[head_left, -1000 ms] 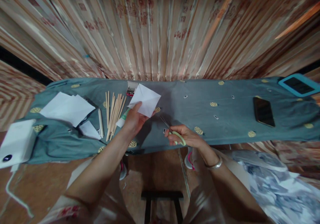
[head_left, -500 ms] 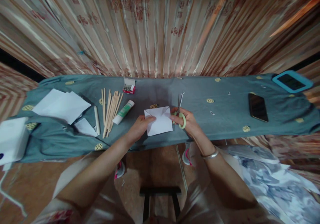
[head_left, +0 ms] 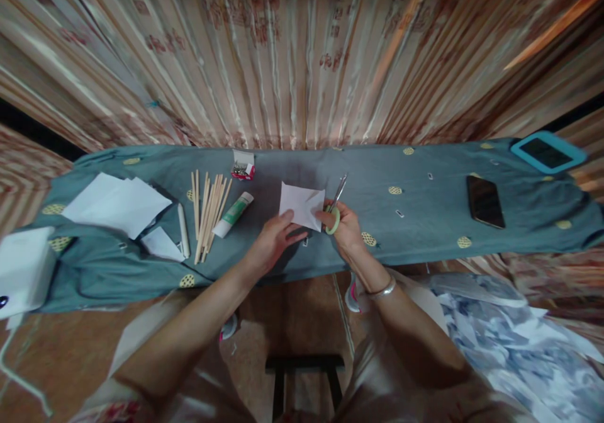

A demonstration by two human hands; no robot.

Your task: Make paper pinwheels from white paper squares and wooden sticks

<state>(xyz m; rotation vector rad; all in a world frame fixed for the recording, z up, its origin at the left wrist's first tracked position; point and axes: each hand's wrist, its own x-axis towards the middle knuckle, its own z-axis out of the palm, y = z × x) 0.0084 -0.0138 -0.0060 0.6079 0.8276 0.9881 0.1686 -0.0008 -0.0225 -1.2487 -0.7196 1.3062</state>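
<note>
Paper (head_left: 302, 204) over tablecloth (head_left: 434, 215), curtain (head_left: 283, 77) beyond

Your left forearm (head_left: 195, 319) and right forearm (head_left: 415, 327) converge forward; your left hand (head_left: 272, 242) extends its thumb (head_left: 285, 216) above loosely spread fingers (head_left: 291, 239), while your right hand (head_left: 348, 228) is curled, thumb pointing inward.

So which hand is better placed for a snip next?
Likely the right hand: it holds the green-handled scissors beside the white paper. The left hand, thumb at the paper's lower left, shows no tool and seems suited to steady it.
</note>
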